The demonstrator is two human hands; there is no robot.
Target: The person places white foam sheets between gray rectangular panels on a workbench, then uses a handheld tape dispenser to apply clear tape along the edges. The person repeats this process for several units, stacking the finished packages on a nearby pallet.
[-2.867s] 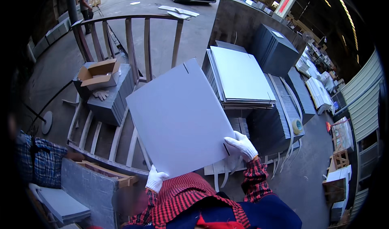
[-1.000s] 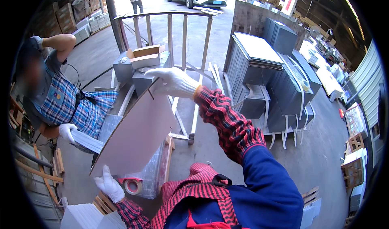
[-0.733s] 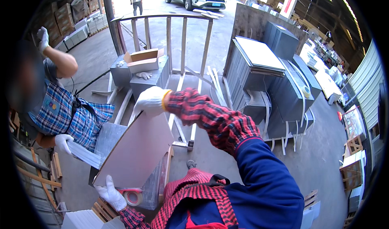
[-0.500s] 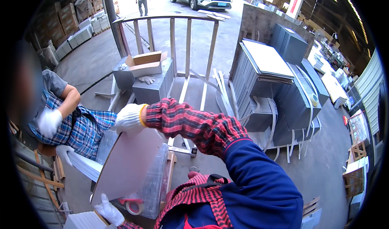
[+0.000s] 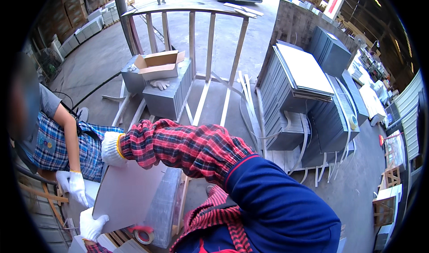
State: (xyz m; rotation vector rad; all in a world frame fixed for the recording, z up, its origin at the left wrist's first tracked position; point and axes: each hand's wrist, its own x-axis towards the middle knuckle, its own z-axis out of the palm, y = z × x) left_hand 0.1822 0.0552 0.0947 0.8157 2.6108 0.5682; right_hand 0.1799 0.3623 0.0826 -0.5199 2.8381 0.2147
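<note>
A thin, flat pale-grey panel [image 5: 129,195] stands tilted between my gloved hands at the lower left. My right hand [image 5: 113,149], arm stretched across in a red plaid sleeve cover, is closed over the panel's upper edge. Down at the lower corner, my left hand [image 5: 92,224] grips the panel with the thumb on its visible face; the fingers behind it are partly hidden. Beneath lies a plastic-wrapped stack [image 5: 168,208], with a tape roll in a red holder [image 5: 144,236] beside the panel's bottom edge.
At the left, a co-worker's gloved hands [image 5: 75,186] are close to the panel. A grey stack [image 5: 167,96] carries an open carton [image 5: 160,67] and a loose glove [image 5: 160,84]. Tall slab stacks [image 5: 290,78] with dangling straps stand right; a wooden railing [image 5: 210,47] stands ahead.
My hands and the panel have moved left, toward the co-worker. My left hand has gone from the panel's bottom edge to its left corner. The co-worker's raised hand has come down beside the other.
</note>
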